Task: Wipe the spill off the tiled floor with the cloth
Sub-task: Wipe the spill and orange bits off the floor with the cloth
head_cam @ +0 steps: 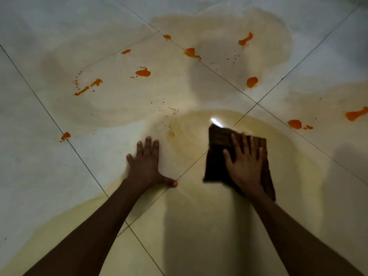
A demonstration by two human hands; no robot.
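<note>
Right hand [246, 166], fingers splayed, is pressing the folded dark-brown cloth [218, 154] into the yellowish spill [199, 124]; left hand [146, 166], spread flat, is bracing; orange blobs [143, 73] beyond probably need wiping next.

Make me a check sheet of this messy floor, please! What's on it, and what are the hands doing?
Surface: pale tiled floor with dark grout lines, glossy with a light glare near the cloth.
Job's things: dark brown folded cloth lying flat on the floor; a wide yellowish wet film spread over several tiles; orange blobs scattered mostly beyond the hands, not yet wiped.
Clutter: nothing seen.
Grippers: left hand flat on the bare floor, fingers spread, holding nothing; right hand pressed flat on top of the cloth, fingers spread.
Cables: nothing seen.
Surroundings: only more floor tiles and shadows; nothing else seen.
</note>
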